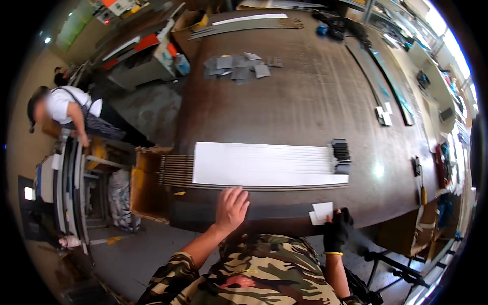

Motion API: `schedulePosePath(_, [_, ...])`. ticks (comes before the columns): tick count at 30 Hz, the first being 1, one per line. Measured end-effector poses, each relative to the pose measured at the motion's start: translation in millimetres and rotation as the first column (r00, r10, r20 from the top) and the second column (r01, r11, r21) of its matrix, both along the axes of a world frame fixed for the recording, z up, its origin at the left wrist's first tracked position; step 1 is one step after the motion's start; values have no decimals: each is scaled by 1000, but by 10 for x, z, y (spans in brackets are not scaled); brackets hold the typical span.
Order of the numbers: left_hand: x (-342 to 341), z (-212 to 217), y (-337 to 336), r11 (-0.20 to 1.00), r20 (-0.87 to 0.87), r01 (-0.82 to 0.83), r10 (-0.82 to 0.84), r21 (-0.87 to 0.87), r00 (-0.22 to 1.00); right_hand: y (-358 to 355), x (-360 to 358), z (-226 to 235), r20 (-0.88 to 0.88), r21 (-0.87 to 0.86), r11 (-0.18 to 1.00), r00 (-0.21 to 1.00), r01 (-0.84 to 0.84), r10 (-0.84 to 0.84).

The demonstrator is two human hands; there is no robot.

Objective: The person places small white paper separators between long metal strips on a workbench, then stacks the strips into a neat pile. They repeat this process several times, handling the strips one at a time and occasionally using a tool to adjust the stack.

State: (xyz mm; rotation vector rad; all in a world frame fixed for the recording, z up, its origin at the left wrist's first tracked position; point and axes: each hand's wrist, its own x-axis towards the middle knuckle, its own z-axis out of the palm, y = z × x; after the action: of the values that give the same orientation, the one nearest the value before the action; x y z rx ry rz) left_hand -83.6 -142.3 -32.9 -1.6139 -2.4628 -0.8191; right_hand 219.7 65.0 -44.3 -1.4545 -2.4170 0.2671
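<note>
My left hand [231,208] is bare and rests palm down on a long dark metal strip [274,212] at the near edge of the brown workbench [305,101]. My right hand [337,227] wears a black glove and pinches small white cards [322,212] at the bench edge. Just beyond both hands lies a stack of long white strips [264,165] on a bundle of dark metal strips [175,170] that overhangs the bench's left edge. A stack of small black pieces [341,151] stands at the right end of the white strips.
Grey square plates [239,66] lie scattered at the far middle of the bench. Long metal bars [249,25] lie along the far edge, more bars [386,86] at the right. A cardboard box [147,183] sits left of the bench. Another person [76,114] bends over a machine at left.
</note>
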Motion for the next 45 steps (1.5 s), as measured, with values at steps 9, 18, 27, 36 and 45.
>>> schedulePosePath(9, [-510,-169,-616,904,-105,-424,416,-64,903,59,-96,56,-62,33,999,998,-16,19])
schedulePosePath(18, [0,253,44,997,-12,-11,12,77,1000,75,-112,-16,-9,28,999,999,-44,44])
schedulePosePath(27, [758,-45,1076,890,300,443,-395,-109,868,6,-89,-137,-139,-41,998,988,57,-62])
schedulePosePath(36, [833,-259,1542,811,577,546,-347,-212,739,-56,-15,6,-343,-145,979,921,144,-186])
schedulePosePath(45, [704,127,1403,805,968,593,-131,-22,214,-265,-122,620,-452,-26,999,891,35,-43])
